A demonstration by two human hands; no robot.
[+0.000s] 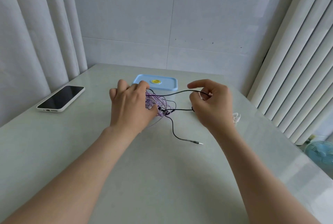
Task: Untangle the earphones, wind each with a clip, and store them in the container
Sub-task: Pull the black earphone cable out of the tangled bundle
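A tangle of purple and white earphone cords (158, 104) lies on the pale table (162, 169), mixed with a black earphone cord (180, 92). My left hand (130, 105) grips the tangle from the left. My right hand (212, 102) pinches a loop of the black cord, stretched out to the right of the tangle. The black cord's jack plug (199, 143) trails on the table toward me. A container with a light blue lid (162, 82) stands just behind the tangle, lid on.
A phone in a white case (61, 99) lies at the table's left edge. Small white clips (236, 117) sit right of my right hand. Curtains hang on both sides, a tiled wall stands behind, and a blue fan (320, 151) is below the table's right edge.
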